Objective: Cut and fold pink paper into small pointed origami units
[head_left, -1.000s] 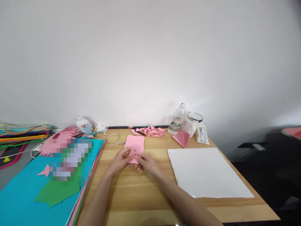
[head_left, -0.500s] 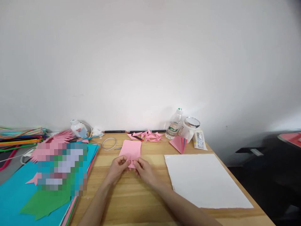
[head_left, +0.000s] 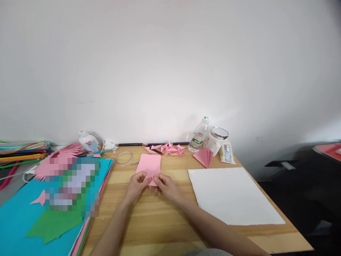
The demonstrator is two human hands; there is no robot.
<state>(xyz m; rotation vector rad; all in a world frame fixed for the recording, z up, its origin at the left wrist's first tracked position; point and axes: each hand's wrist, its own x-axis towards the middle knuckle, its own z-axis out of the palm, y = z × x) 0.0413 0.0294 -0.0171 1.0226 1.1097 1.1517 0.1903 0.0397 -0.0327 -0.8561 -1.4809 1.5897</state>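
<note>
Both my hands are down at the middle of the desk (head_left: 149, 227), working one small pink piece (head_left: 151, 179). My left hand (head_left: 138, 185) has its fingers curled in, pinching the left edge of that piece; my right hand (head_left: 166, 185) is closed the same way on the right edge, fingertips nearly meeting my left ones. The piece sits just at the near end of a flat pink sheet (head_left: 149, 164), and I can't tell whether it is a folded corner of that sheet or a separate bit lying over it. The fold looks half made to me: there is a point sticking up between my thumbs, but it is not pressed flat.

Up by the wall lies a heap of finished pink folded pieces (head_left: 169, 148), so a fair number look done already, and a bigger folded pink fan (head_left: 204, 157) rests near the water bottle (head_left: 198, 135) and the white cup (head_left: 216, 140). The big white sheet (head_left: 231, 195) to my right is bare, nothing stuck on it. To my left, the stack of coloured paper (head_left: 18, 220) with blue on top, a tape ring (head_left: 124, 157) lying beyond its far corner, near the pink sheet.
</note>
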